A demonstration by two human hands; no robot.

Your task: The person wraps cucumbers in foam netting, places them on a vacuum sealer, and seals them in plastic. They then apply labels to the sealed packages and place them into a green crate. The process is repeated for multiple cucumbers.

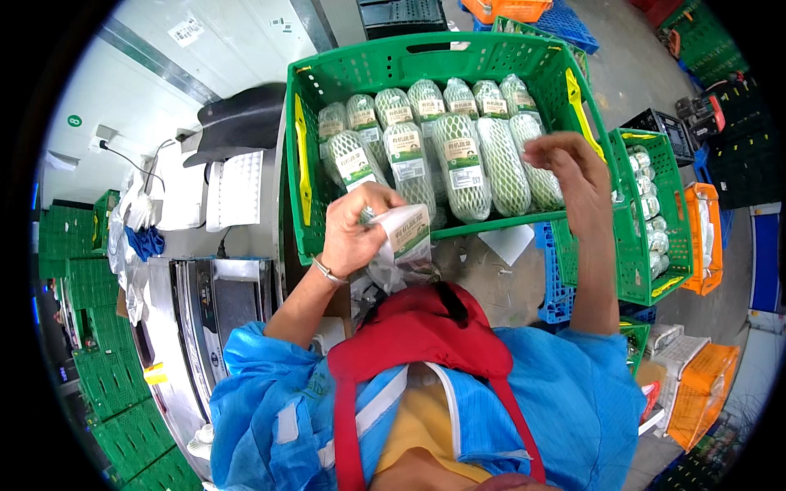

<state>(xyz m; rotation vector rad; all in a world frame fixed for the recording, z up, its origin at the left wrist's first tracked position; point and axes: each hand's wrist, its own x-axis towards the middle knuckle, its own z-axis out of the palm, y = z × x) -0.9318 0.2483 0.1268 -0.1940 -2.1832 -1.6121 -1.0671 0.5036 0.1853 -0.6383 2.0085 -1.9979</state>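
My left hand (359,230) grips a strip of printed labels (410,236) close to my red apron (424,331). Over the right side of a green plastic crate (491,228), my right hand (571,172) is raised with its fingers bent and apart; nothing shows in it. The crate has yellow handles and holds two rows of long green vegetables sleeved in white foam netting. Several carry a printed label, such as the front middle vegetable (462,169). Two front-row vegetables at the right, including the netted vegetable (503,169) nearest the middle, show no label.
To the left is a bench with a metal-edged machine (236,301), white sheets (236,190) and a power cable (132,158). Another green crate (672,270) with wrapped produce and an orange crate (706,270) stand right. A blue pallet (552,276) lies below. Green crates (107,362) are stacked far left.
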